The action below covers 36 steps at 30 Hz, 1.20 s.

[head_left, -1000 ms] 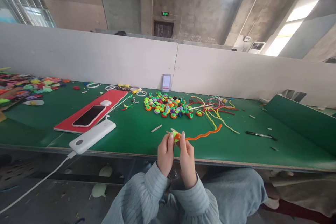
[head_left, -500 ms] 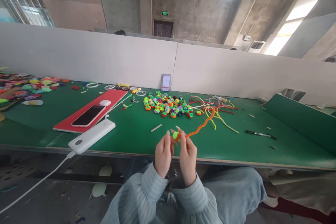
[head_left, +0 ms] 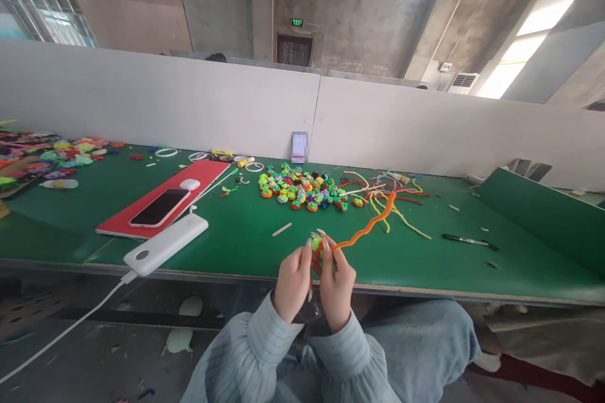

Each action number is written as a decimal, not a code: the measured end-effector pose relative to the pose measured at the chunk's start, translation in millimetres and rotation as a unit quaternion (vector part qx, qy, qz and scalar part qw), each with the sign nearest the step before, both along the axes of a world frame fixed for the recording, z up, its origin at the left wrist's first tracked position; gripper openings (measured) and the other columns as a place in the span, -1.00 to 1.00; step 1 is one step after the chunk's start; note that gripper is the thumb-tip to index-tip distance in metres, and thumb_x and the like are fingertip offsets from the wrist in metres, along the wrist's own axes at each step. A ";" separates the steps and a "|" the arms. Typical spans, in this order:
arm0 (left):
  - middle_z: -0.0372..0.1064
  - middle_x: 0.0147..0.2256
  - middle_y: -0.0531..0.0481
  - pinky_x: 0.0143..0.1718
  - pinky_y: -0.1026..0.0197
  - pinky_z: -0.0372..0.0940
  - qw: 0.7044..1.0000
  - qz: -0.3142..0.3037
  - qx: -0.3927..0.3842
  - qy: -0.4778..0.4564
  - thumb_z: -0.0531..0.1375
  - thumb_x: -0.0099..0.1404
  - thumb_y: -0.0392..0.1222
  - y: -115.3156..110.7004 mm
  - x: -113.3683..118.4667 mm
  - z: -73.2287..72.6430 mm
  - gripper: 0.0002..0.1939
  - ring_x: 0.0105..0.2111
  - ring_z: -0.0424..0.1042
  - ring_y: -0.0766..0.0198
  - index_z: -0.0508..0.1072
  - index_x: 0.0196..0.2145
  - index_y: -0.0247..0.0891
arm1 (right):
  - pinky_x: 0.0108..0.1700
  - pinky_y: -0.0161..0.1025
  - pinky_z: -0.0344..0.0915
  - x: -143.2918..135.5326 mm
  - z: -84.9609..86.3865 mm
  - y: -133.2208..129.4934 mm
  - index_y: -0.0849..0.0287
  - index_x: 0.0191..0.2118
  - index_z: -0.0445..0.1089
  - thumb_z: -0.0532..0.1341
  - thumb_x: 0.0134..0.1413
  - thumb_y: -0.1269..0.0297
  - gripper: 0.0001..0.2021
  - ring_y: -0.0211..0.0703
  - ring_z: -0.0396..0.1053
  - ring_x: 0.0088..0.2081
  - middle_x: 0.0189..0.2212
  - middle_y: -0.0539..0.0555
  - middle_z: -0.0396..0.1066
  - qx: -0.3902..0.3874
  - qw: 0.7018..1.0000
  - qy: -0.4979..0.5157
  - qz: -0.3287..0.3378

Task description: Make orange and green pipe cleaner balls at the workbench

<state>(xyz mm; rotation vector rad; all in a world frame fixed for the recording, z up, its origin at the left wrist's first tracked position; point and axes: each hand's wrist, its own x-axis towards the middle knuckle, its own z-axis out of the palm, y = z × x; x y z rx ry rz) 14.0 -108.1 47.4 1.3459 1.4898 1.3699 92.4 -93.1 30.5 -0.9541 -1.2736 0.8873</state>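
Observation:
An orange pipe cleaner point(head_left: 366, 229) stretches out wavy to the right from between my hands, above the table's front edge. At its near end is a small coiled piece in lime green point(head_left: 316, 243) and orange, partly covered by my fingers. My right hand point(head_left: 337, 282) pinches this coil between thumb and fingers, where the orange tail leaves it. Against the coil's left side, the thumb and fingers of my left hand point(head_left: 292, 280) are also closed on it. Beyond them lies a heap of small coiled pipe-cleaner pieces point(head_left: 307, 187) in many colours.
Loose pipe cleaners point(head_left: 401, 208) lie right of the heap, with a black pen point(head_left: 467, 241) further right. On the left are a red folder point(head_left: 142, 198), a phone point(head_left: 159, 208) and a white power bank point(head_left: 165, 244) with a cable. A white partition point(head_left: 212, 101) stands behind.
My left hand has come closer to my right hand and now presses on the coil. The orange tail's far end has swung slightly up and to the right.

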 end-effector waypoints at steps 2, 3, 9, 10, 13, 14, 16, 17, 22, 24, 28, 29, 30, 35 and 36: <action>0.17 -0.63 0.07 -0.59 0.31 0.06 1.000 -0.010 0.001 0.000 -0.12 0.31 0.02 -0.6 -1.4 0.7 -0.61 -0.60 0.21 0.35 0.24 -0.54 -0.25 | -0.33 -0.27 0.45 0.4 0.9 -0.1 0.22 -0.02 0.34 0.04 0.16 0.16 -0.65 -0.11 0.46 -0.25 -0.14 0.18 0.44 0.003 1.000 -0.005 -0.004; 0.17 -0.62 0.08 -0.59 0.32 0.06 1.000 -0.017 0.003 0.002 -0.12 0.31 0.01 -0.8 -1.7 0.8 -0.62 -0.61 0.20 0.36 0.25 -0.52 -0.25 | -0.31 -0.27 0.44 0.9 1.2 0.3 0.21 -0.02 0.34 0.04 0.16 0.17 -0.65 -0.11 0.46 -0.23 -0.14 0.18 0.44 0.007 1.000 -0.016 -0.007; 0.15 -0.57 0.07 -0.56 0.30 0.06 0.999 -0.024 0.022 0.039 -0.14 0.33 -0.06 -2.8 -1.9 2.0 -0.67 -0.57 0.19 0.35 0.21 -0.48 -0.24 | -0.40 -0.34 0.40 9.2 1.5 3.3 0.23 0.01 0.32 0.04 0.17 0.19 -0.64 -0.15 0.46 -0.34 -0.25 0.16 0.49 0.019 0.991 -0.129 -0.019; 0.14 -0.58 0.07 -0.56 0.30 0.05 0.999 -0.026 0.021 0.043 -0.15 0.34 -0.06 -2.9 -2.1 2.0 -0.67 -0.57 0.18 0.35 0.20 -0.49 -0.23 | -0.39 -0.34 0.39 10.6 1.5 3.9 0.22 0.01 0.32 0.04 0.17 0.19 -0.65 -0.15 0.46 -0.33 -0.24 0.15 0.49 0.026 0.988 -0.149 -0.025; 0.08 -0.62 0.11 -0.56 0.30 0.04 0.998 -0.041 0.019 0.035 -0.14 0.34 -0.06 -2.0 -3.2 0.3 -0.68 -0.60 0.15 0.36 0.15 -0.52 -0.22 | -0.32 -0.33 0.37 13.7 1.4 5.4 0.20 0.01 0.32 0.03 0.18 0.22 -0.66 -0.14 0.46 -0.27 -0.20 0.15 0.48 0.049 0.980 -0.190 -0.032; 0.06 -0.63 0.12 -0.57 0.30 0.03 0.998 -0.048 0.018 0.023 -0.14 0.34 -0.05 -1.3 -3.8 -0.9 -0.68 -0.61 0.13 0.37 0.14 -0.52 -0.22 | -0.31 -0.33 0.37 14.2 1.2 5.9 0.20 0.01 0.32 0.03 0.18 0.22 -0.66 -0.13 0.46 -0.26 -0.20 0.14 0.48 0.054 0.979 -0.195 -0.030; 0.01 -0.65 0.15 -0.58 0.31 0.02 0.998 -0.062 0.015 -0.009 -0.14 0.33 -0.03 0.3 -4.7 -3.7 -0.66 -0.63 0.09 0.39 0.12 -0.53 -0.22 | -0.31 -0.33 0.36 14.9 0.8 6.3 0.20 0.02 0.31 0.02 0.18 0.23 -0.66 -0.13 0.46 -0.26 -0.21 0.14 0.48 0.058 0.978 -0.197 -0.028; -0.01 -0.66 0.16 -0.59 0.32 0.01 0.997 -0.067 0.013 -0.027 -0.14 0.33 -0.01 1.0 -5.0 -4.9 -0.65 -0.63 0.07 0.40 0.12 -0.53 -0.22 | -0.32 -0.33 0.36 15.1 0.5 6.2 0.19 0.03 0.31 0.02 0.18 0.23 -0.66 -0.13 0.46 -0.26 -0.20 0.15 0.48 0.060 0.979 -0.195 -0.027; -0.05 -0.66 0.18 -0.62 0.35 -0.02 0.995 -0.070 0.013 -0.077 -0.11 0.30 0.05 0.8 -3.4 -5.5 -0.63 -0.66 0.01 0.43 0.15 -0.52 -0.24 | -0.29 -0.29 0.36 15.7 -0.1 5.8 0.19 0.03 0.31 0.03 0.18 0.25 -0.66 -0.12 0.45 -0.25 -0.20 0.15 0.48 0.062 0.982 -0.178 -0.011; -0.04 -0.66 0.18 -0.64 0.35 -0.02 0.994 -0.061 0.021 -0.083 -0.09 0.29 0.07 -0.1 -2.0 -3.5 -0.63 -0.67 0.01 0.44 0.17 -0.52 -0.24 | -0.28 -0.28 0.36 16.3 0.2 6.4 0.19 0.00 0.33 0.05 0.17 0.24 -0.68 -0.11 0.44 -0.25 -0.20 0.15 0.47 0.058 0.985 -0.162 -0.005; -0.07 -0.66 0.19 -0.68 0.36 -0.04 0.988 -0.075 0.042 -0.125 -0.06 0.28 0.07 -0.5 -1.2 0.0 -0.64 -0.70 -0.04 0.47 0.19 -0.51 -0.25 | -0.31 -0.28 0.36 18.4 0.5 8.8 0.23 -0.07 0.37 0.11 0.11 0.21 -0.70 -0.13 0.44 -0.31 -0.27 0.15 0.49 0.035 0.994 -0.100 0.031; -0.09 -0.67 0.20 -0.69 0.37 -0.05 0.986 -0.088 0.041 -0.139 -0.06 0.28 0.06 -0.4 -1.4 0.4 -0.64 -0.71 -0.06 0.47 0.18 -0.51 -0.25 | -0.31 -0.27 0.36 18.7 0.4 9.2 0.24 -0.08 0.37 0.13 0.10 0.21 -0.69 -0.13 0.44 -0.31 -0.28 0.15 0.49 0.030 0.995 -0.085 0.039; -0.11 -0.67 0.21 -0.70 0.37 -0.06 0.983 -0.099 0.038 -0.147 -0.07 0.29 0.05 -0.4 -1.5 0.6 -0.65 -0.72 -0.08 0.48 0.18 -0.51 -0.25 | -0.29 -0.26 0.36 18.9 0.1 9.5 0.24 -0.09 0.37 0.13 0.09 0.20 -0.69 -0.12 0.44 -0.30 -0.28 0.15 0.49 0.028 0.996 -0.073 0.044; 0.00 -0.64 0.16 -0.61 0.35 0.04 0.996 -0.038 0.058 -0.051 -0.09 0.32 -0.01 -2.2 1.5 0.4 -0.68 -0.65 0.07 0.42 0.17 -0.50 -0.23 | -0.26 -0.22 0.37 12.5 -0.5 4.9 0.24 -0.07 0.37 0.11 0.11 0.18 -0.67 -0.08 0.43 -0.24 -0.19 0.19 0.46 0.027 0.998 -0.059 0.016; 0.06 -0.61 0.13 -0.57 0.34 0.07 0.997 -0.012 0.070 -0.016 -0.09 0.33 -0.04 -2.5 2.6 0.1 -0.70 -0.62 0.13 0.40 0.18 -0.49 -0.23 | -0.25 -0.22 0.37 9.9 0.0 2.8 0.25 -0.06 0.37 0.08 0.13 0.18 -0.67 -0.07 0.42 -0.21 -0.17 0.20 0.45 0.027 0.998 -0.056 0.008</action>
